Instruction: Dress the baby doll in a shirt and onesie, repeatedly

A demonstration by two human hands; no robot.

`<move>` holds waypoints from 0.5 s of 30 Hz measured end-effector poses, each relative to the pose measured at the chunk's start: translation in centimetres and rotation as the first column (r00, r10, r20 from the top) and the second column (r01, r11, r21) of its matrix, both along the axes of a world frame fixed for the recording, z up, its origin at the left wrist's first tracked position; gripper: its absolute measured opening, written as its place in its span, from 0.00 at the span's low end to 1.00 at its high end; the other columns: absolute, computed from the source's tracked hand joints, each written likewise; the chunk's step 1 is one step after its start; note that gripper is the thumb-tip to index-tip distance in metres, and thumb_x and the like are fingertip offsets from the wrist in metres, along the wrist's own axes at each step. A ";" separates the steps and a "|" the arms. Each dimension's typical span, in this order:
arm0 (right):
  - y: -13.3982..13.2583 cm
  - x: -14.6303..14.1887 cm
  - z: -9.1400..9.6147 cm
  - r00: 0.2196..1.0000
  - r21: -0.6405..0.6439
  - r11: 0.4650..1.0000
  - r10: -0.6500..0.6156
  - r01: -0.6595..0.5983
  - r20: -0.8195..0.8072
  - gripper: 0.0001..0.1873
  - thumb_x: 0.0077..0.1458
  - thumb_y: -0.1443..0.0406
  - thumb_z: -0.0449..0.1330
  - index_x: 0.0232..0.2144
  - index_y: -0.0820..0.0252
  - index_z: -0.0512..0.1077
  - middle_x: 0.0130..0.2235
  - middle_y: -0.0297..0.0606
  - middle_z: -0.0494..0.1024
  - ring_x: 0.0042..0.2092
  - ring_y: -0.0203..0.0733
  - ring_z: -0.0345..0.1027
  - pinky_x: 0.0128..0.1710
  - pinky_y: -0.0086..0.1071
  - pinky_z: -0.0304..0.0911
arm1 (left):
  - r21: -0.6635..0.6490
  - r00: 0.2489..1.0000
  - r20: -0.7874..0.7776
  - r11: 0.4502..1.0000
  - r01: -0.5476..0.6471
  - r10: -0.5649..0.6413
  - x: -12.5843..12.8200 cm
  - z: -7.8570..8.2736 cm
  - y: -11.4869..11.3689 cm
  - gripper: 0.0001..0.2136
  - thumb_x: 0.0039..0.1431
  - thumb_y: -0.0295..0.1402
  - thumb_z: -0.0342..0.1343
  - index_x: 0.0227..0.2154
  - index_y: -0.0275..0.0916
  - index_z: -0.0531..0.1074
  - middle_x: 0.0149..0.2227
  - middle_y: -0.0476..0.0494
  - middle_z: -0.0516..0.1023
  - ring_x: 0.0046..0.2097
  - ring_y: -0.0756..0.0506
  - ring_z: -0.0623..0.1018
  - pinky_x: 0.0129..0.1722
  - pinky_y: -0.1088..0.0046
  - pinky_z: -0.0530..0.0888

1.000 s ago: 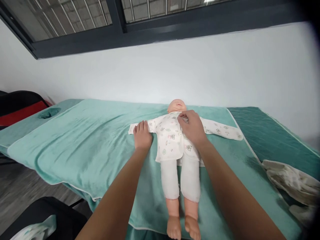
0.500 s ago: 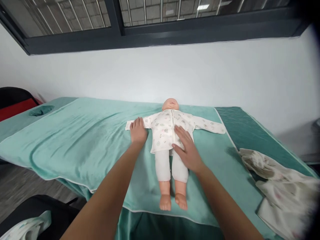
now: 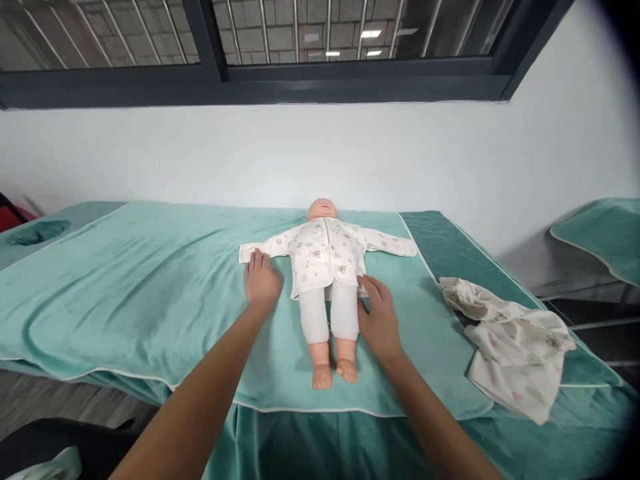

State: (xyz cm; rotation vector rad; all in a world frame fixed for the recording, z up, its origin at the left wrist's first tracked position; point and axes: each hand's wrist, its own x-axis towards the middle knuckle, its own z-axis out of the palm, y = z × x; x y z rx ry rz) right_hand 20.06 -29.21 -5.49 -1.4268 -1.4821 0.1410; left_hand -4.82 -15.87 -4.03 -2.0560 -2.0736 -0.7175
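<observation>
A baby doll lies on its back on the green bed cover, head toward the wall and both arms stretched out sideways. It wears a white patterned long-sleeved shirt with the front edges meeting, and its white legs end in bare pinkish feet. My left hand rests open, fingertips on the lower edge of the sleeve at the left. At the shirt's right-hand hem corner is my right hand, its fingertips touching the fabric and its thumb apart beside the doll's leg.
A crumpled white patterned garment lies to the right on the bed. A face hole is at the far left of the bed. Behind stand a white wall and a dark window frame. A black seat with cloth sits at lower left.
My right hand has moved off the shirt front to its right-hand hem. My left hand has slid slightly down the sleeve. The view has turned right, showing more of the crumpled garment.
</observation>
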 end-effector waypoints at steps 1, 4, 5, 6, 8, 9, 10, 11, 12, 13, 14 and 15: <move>0.5 0.0 0.1 1.000 0.013 1.000 -0.023 0.023 0.003 0.23 0.59 0.67 0.52 0.56 0.48 0.69 0.56 0.42 0.70 0.58 0.52 0.61 0.59 0.56 0.59 | 0.012 1.000 0.002 1.000 0.008 -0.009 0.1 -0.1 -0.5 0.25 0.59 0.25 0.42 0.60 0.28 0.65 0.67 0.31 0.59 0.69 0.37 0.58 0.65 0.57 0.58; 1.8 0.2 0.7 0.998 0.051 0.997 -0.048 0.050 -0.044 0.19 0.60 0.67 0.51 0.50 0.50 0.73 0.48 0.42 0.72 0.52 0.50 0.66 0.55 0.51 0.63 | 0.035 0.998 0.006 0.997 0.064 -0.065 0.6 -0.2 -1.9 0.22 0.59 0.25 0.44 0.55 0.32 0.70 0.60 0.33 0.70 0.62 0.37 0.68 0.62 0.59 0.63; 2.0 0.2 0.9 0.997 0.057 0.997 -0.040 0.043 -0.067 0.18 0.60 0.67 0.51 0.48 0.51 0.74 0.46 0.42 0.73 0.50 0.49 0.67 0.53 0.49 0.65 | 0.035 0.995 0.006 0.995 0.095 -0.095 0.8 -0.3 -2.3 0.21 0.59 0.25 0.44 0.53 0.34 0.72 0.56 0.35 0.74 0.58 0.38 0.71 0.60 0.60 0.65; 2.1 0.3 1.0 0.996 0.057 0.998 -0.029 0.034 -0.090 0.17 0.61 0.66 0.51 0.47 0.51 0.75 0.44 0.42 0.73 0.48 0.48 0.68 0.51 0.47 0.66 | 0.035 0.992 0.007 0.992 0.123 -0.123 1.0 -0.3 -2.6 0.19 0.59 0.25 0.45 0.51 0.35 0.73 0.53 0.36 0.76 0.55 0.38 0.73 0.58 0.60 0.67; 2.1 0.3 1.1 0.991 0.060 0.998 -0.012 0.020 -0.134 0.14 0.61 0.65 0.51 0.43 0.53 0.76 0.40 0.41 0.73 0.45 0.46 0.69 0.48 0.44 0.67 | 0.034 0.988 0.009 0.987 0.154 -0.155 1.3 -0.3 -2.8 0.17 0.60 0.26 0.45 0.48 0.37 0.74 0.48 0.38 0.78 0.51 0.38 0.74 0.54 0.61 0.69; 2.0 0.3 1.1 0.988 0.059 0.998 -0.008 0.018 -0.156 0.13 0.61 0.64 0.52 0.41 0.54 0.76 0.40 0.40 0.73 0.44 0.46 0.69 0.47 0.43 0.67 | 0.036 0.988 0.012 0.987 0.155 -0.155 1.3 -0.2 -2.8 0.17 0.60 0.26 0.46 0.47 0.37 0.75 0.47 0.38 0.79 0.51 0.38 0.74 0.54 0.61 0.69; 2.0 0.4 1.0 0.983 0.056 0.998 -0.009 0.019 -0.181 0.12 0.61 0.64 0.52 0.40 0.54 0.76 0.39 0.40 0.73 0.44 0.46 0.69 0.47 0.43 0.67 | 0.038 0.988 0.017 0.988 0.150 -0.150 1.4 -0.2 -2.6 0.16 0.59 0.26 0.46 0.46 0.38 0.75 0.47 0.38 0.78 0.51 0.38 0.74 0.54 0.60 0.69; 2.1 0.5 0.8 0.976 0.049 0.998 -0.016 0.027 -0.217 0.11 0.61 0.63 0.53 0.39 0.55 0.75 0.40 0.40 0.74 0.44 0.46 0.69 0.48 0.43 0.66 | 0.036 0.989 0.027 0.989 0.147 -0.148 1.3 -0.2 -2.5 0.16 0.59 0.26 0.46 0.46 0.38 0.76 0.47 0.39 0.78 0.51 0.38 0.73 0.54 0.60 0.69; 2.3 0.8 0.6 0.962 0.031 0.999 -0.032 0.043 -0.272 0.10 0.60 0.62 0.54 0.40 0.55 0.74 0.42 0.40 0.74 0.46 0.46 0.69 0.50 0.44 0.66 | 0.034 0.988 0.044 0.989 0.147 -0.148 1.3 -0.1 -2.3 0.16 0.60 0.26 0.46 0.45 0.38 0.76 0.47 0.38 0.78 0.51 0.37 0.73 0.55 0.60 0.68; 2.9 1.1 0.3 0.937 0.003 0.998 -0.061 0.066 -0.344 0.11 0.59 0.61 0.56 0.42 0.55 0.73 0.44 0.41 0.75 0.48 0.46 0.70 0.52 0.45 0.65 | 0.031 0.985 0.075 0.988 0.151 -0.152 1.2 -0.1 -2.1 0.16 0.61 0.27 0.46 0.45 0.38 0.76 0.47 0.38 0.78 0.52 0.37 0.73 0.55 0.59 0.68; 3.6 1.7 0.1 0.900 -0.032 0.995 -0.099 0.094 -0.425 0.13 0.58 0.59 0.58 0.44 0.56 0.72 0.47 0.41 0.75 0.49 0.47 0.70 0.53 0.45 0.65 | 0.030 0.979 0.128 0.987 0.159 -0.162 1.1 0.0 -2.0 0.15 0.62 0.29 0.46 0.45 0.38 0.77 0.47 0.38 0.78 0.53 0.37 0.72 0.57 0.59 0.67; 4.7 2.3 0.0 0.861 -0.061 0.993 -0.117 0.100 -0.495 0.15 0.57 0.58 0.59 0.45 0.57 0.72 0.48 0.42 0.76 0.50 0.47 0.70 0.54 0.46 0.65 | 0.019 0.957 0.223 0.982 0.186 -0.186 1.0 0.1 -1.8 0.15 0.63 0.32 0.46 0.44 0.38 0.77 0.48 0.38 0.78 0.54 0.37 0.72 0.58 0.58 0.66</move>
